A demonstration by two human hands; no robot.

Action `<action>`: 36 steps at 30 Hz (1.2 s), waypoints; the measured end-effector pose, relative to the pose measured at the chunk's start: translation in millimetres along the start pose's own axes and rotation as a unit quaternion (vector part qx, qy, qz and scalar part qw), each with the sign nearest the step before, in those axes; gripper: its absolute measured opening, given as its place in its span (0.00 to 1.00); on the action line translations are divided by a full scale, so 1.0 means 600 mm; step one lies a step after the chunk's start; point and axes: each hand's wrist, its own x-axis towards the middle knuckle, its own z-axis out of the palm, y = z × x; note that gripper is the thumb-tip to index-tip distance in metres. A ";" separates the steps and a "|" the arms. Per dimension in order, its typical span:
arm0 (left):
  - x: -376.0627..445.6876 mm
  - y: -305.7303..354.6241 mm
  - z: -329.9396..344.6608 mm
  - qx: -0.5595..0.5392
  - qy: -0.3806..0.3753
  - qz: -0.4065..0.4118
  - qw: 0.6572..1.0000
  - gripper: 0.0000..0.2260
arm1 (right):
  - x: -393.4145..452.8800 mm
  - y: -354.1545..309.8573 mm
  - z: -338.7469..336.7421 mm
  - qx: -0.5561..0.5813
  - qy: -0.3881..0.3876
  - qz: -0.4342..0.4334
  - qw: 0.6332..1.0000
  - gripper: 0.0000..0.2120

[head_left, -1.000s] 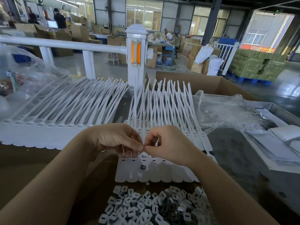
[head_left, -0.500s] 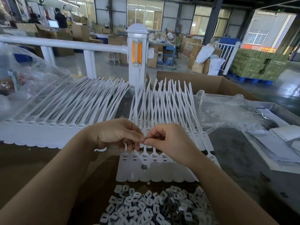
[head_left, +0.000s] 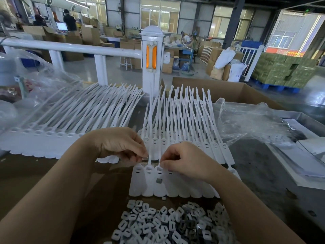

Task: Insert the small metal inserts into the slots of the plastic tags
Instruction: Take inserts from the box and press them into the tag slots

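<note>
Head view: the left hand (head_left: 121, 147) and right hand (head_left: 184, 161) sit just apart over the near strip of tags (head_left: 158, 184), fingers curled and pinching at the strap bases — what each one holds is too small to tell. 1 dark insert (head_left: 159, 180) lies loose on a tag. It could slide off if the strip is tugged. The near pile of inserts (head_left: 167, 224) lies loose; the far cardboard box (head_left: 228, 93) hides its contents.

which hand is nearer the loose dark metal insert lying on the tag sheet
Right. The right hand pinches a strap just above the loose insert; the left hand is farther up and to its left.
</note>
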 end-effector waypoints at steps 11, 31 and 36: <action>-0.001 -0.006 0.001 0.108 -0.030 -0.104 0.988 0.06 | -0.005 0.000 -0.007 -0.009 -0.050 0.013 0.999 0.08; 0.014 0.001 0.008 0.173 -0.002 -0.145 0.974 0.07 | -0.005 -0.002 -0.011 0.009 -0.059 0.024 0.998 0.04; 0.011 -0.005 -0.002 0.160 0.050 -0.143 0.975 0.13 | -0.008 0.002 -0.043 0.018 0.028 0.062 0.998 0.03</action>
